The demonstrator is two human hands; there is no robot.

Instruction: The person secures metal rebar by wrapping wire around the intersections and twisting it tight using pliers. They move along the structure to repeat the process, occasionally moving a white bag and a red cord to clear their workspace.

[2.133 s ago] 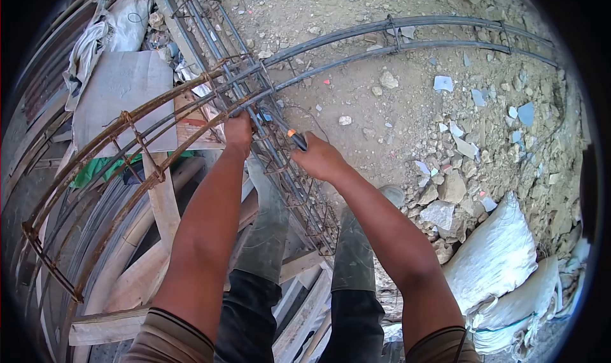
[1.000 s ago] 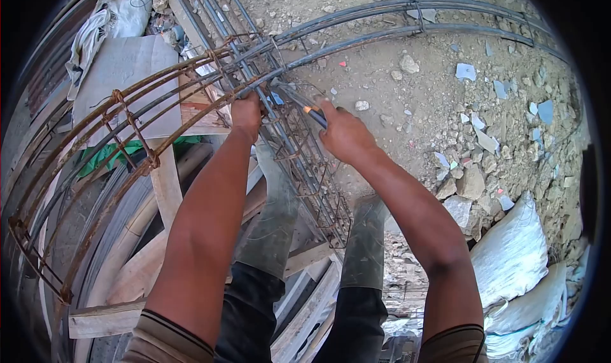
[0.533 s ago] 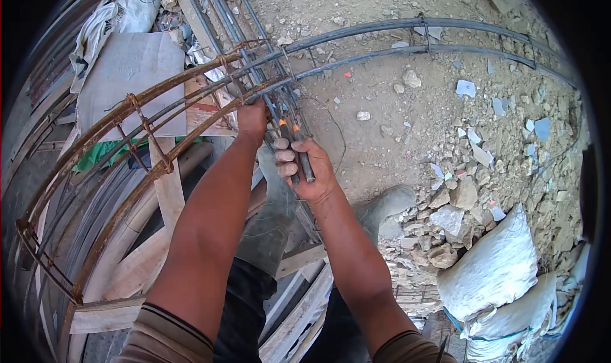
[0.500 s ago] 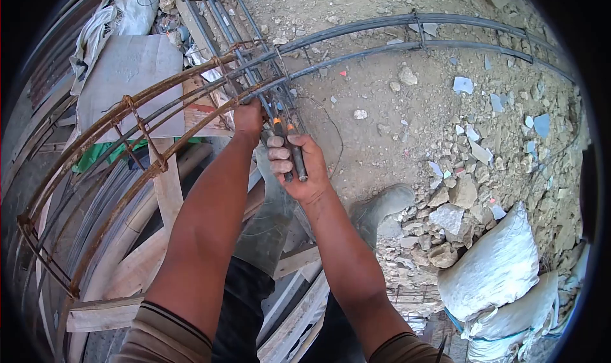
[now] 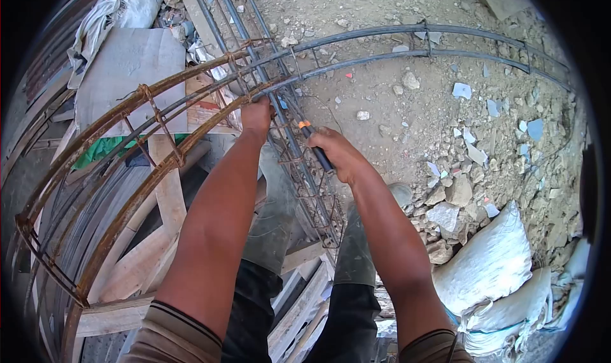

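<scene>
The black-handled tool (image 5: 321, 152) slants beside the straight rebar cage (image 5: 294, 150), the right hand's (image 5: 340, 153) grip clenched round it. The left hand (image 5: 256, 116) is just below the curved bars (image 5: 223, 113); its hidden fingers leave its grip unclear.

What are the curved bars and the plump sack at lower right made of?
Curved bars: steel, probably; dull grey on the right, brown with rust on the left. Plump sack: likely woven plastic, white and slightly shiny, with crinkled folds.
</scene>
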